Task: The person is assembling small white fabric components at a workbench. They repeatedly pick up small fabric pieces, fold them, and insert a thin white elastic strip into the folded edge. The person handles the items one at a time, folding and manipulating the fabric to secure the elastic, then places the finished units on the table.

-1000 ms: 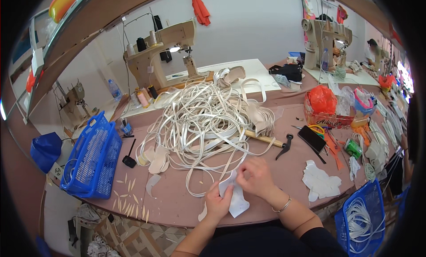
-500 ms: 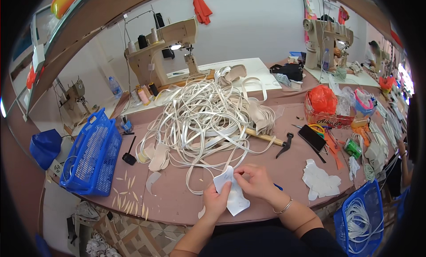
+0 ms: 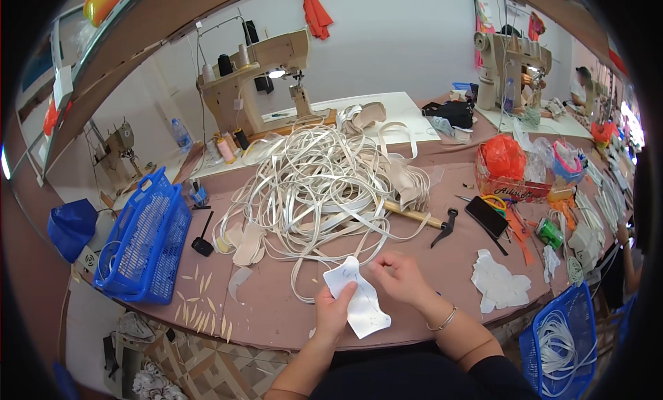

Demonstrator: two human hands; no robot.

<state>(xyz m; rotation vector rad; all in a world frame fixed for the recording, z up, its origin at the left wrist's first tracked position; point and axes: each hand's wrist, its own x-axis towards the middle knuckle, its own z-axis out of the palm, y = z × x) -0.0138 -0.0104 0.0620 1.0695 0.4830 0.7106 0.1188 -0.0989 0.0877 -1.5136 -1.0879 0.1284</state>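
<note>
My left hand [image 3: 334, 310] grips a white, irregularly shaped cut piece [image 3: 364, 306] with small pen marks, thumb on top and fingers underneath. Just right of the piece is my right hand [image 3: 399, 277], its fingers curled and pressed together, apart from the piece. Whether something small sits between those fingertips is too fine to see. Beyond both hands lies a large tangled heap of white strips [image 3: 314, 186]. One loop of strip comes down close to the upper end of the held piece.
A hammer [image 3: 445, 227] lies right of the heap, near a phone [image 3: 486, 216]. White cut pieces [image 3: 500, 281] lie at the right. Blue baskets stand at the left [image 3: 162, 241] and lower right [image 3: 583, 310]. A sewing machine [image 3: 255, 75] stands behind.
My right hand has come off the white piece and moved slightly up and right. The piece, still in my left hand, shows more of its marked face.
</note>
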